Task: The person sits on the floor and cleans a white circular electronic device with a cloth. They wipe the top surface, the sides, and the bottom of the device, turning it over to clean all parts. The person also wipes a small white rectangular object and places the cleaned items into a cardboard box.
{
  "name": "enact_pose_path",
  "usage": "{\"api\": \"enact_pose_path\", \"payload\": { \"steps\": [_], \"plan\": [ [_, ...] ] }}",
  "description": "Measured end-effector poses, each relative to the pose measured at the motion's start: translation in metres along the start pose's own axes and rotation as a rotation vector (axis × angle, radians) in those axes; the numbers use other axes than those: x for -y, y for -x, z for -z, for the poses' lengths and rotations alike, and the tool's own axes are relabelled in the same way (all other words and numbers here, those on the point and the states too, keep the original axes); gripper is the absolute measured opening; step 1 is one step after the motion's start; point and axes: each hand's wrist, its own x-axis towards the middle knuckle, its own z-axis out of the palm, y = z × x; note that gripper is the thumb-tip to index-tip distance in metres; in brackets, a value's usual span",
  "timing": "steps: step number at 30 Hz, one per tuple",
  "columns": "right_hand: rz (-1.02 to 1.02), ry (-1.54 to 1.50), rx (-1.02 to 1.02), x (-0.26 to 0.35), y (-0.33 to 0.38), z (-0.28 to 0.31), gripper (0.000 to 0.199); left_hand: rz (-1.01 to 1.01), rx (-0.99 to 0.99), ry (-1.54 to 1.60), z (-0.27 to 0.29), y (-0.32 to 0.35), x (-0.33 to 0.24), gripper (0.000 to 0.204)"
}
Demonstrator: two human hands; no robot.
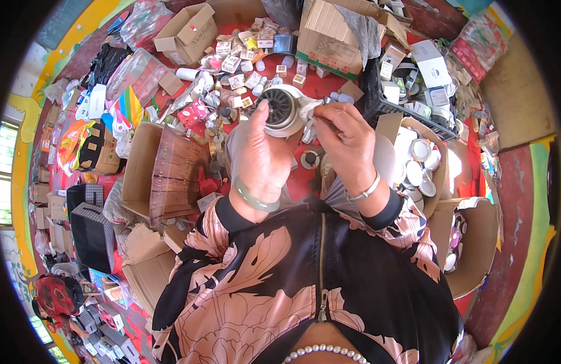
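Observation:
Out in front of my chest, my left hand (262, 159) grips a round white lamp-like fitting (285, 125). Its black ribbed face, with fins running out from the middle, is turned up, and my thumb lies on the edge of that face. A crumpled white cloth or tissue (309, 113) is pinched in my right hand (348, 137) and touches the fitting's right rim. The fingers of my left hand are mostly hidden below the fitting. Beneath my hands, a small round black-and-white part (309, 159) lies on the red floor covering.
Small white boxes (230, 63) and loose parts are strewn ahead. A large carton (330, 42) stands at the far side, and a black crate (377, 91) full of boxes is on the right. Beside my right arm sits a carton of round white fittings (421, 149); an open carton (141, 173) is left.

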Motion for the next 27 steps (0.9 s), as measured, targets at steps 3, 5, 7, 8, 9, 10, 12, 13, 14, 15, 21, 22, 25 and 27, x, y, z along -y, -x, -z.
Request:
{"api": "enact_pose_path", "payload": {
  "steps": [3,5,7,8,9,10,12,13,14,15,21,22,25,27],
  "plan": [
    [0.337,0.283,-0.008,-0.012,-0.002,-0.006,0.013,-0.001,0.010,0.007,-0.006,0.000,0.007,0.036],
    [0.336,0.342,0.032,-0.008,0.004,-0.008,0.014,-0.014,0.014,0.024,-0.008,0.000,0.010,0.035],
    [0.350,0.389,0.104,-0.004,0.011,-0.010,0.013,-0.002,-0.068,-0.007,-0.011,0.002,0.013,0.033],
    [0.369,0.405,0.157,0.000,0.015,-0.012,0.012,0.005,-0.108,-0.022,-0.013,0.003,0.014,0.032],
    [0.387,0.423,0.207,0.002,0.018,-0.013,0.011,0.019,-0.072,-0.032,-0.018,0.008,0.012,0.032],
    [0.405,0.441,0.258,0.004,0.020,-0.013,0.010,0.038,-0.075,-0.021,-0.017,0.007,0.012,0.032],
    [0.441,0.420,0.326,0.001,0.017,-0.009,0.011,0.074,-0.077,0.002,-0.012,0.004,0.011,0.033],
    [0.460,0.410,0.358,-0.001,0.014,-0.006,0.012,0.062,-0.049,0.001,-0.007,0.003,0.012,0.033],
    [0.484,0.410,0.309,-0.005,0.012,-0.002,0.014,0.051,-0.040,0.004,-0.006,0.002,0.012,0.032],
    [0.508,0.410,0.262,-0.010,0.011,0.002,0.015,0.040,-0.035,0.008,-0.006,0.001,0.010,0.032],
    [-0.218,0.048,-0.122,-0.062,-0.006,0.052,0.012,0.173,-0.077,0.264,0.008,-0.003,-0.011,0.031],
    [-0.485,-0.347,-0.177,-0.069,-0.006,0.057,0.011,0.173,-0.072,0.264,0.008,-0.003,-0.013,0.030],
    [-0.638,-0.873,-0.098,-0.077,-0.008,0.068,0.014,0.184,-0.050,0.307,0.012,-0.003,-0.018,0.040],
    [-0.764,-0.898,-0.054,-0.070,-0.007,0.065,0.017,0.349,0.221,0.412,0.020,-0.005,-0.027,0.054]
  ]
}}
